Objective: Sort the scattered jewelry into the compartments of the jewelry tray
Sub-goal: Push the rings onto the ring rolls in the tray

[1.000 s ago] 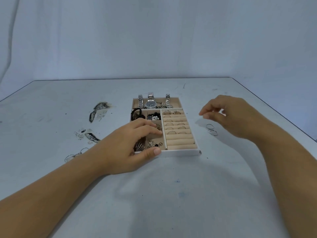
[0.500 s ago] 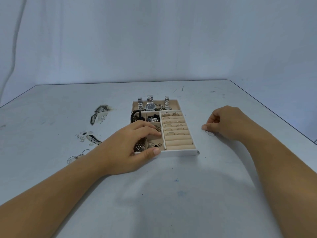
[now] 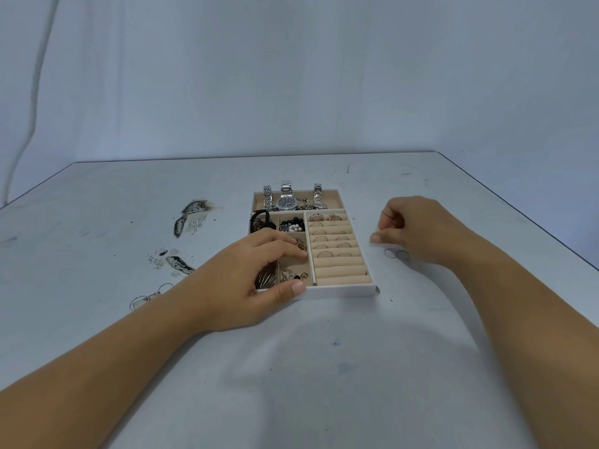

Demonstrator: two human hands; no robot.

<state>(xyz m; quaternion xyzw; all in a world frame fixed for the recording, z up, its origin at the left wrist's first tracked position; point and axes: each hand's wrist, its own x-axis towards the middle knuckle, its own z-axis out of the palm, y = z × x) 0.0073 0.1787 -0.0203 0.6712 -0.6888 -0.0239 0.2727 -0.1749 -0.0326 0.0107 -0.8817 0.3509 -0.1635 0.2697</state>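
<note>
Jewelry tray (image 3: pixel 340 290) at the middle of the desk (image 3: pixel 308 367), seen from the head view, with most of its compartments already filled. Watches (image 3: pixel 287 202) lie in the far compartment, and several rings sit in the upper slots of the ring rolls (image 3: pixel 340 270); the three nearest rolls are bare.

The left hand (image 3: pixel 240 286) rests on the near left corner of the tray. Its thumb lies against the front wall and its fingers are spread loosely over the small compartments, gripping nothing. The right hand (image 3: pixel 418 228) hovers just right of the tray with fingers curled and thumb tip meeting a fingertip. Whether a ring is pinched there cannot be told.

Two loose rings (image 3: pixel 390 253) lie on the desk directly under that hand. More rings (image 3: pixel 140 301) lie at the left, just beside the left forearm.

Likely step: picking up a ring at the right and seating it in a free slot.

Risks:
- A thin ring lying flat offers little to pinch, so it may slip, roll and run toward the right edge of the desk.
- Pressing a ring between the rolls may push the tray sideways if the left hand's hold is light.
- The left fingers could disturb pieces already sorted beneath them.
- The left forearm could sweep the rings beside it.
</note>
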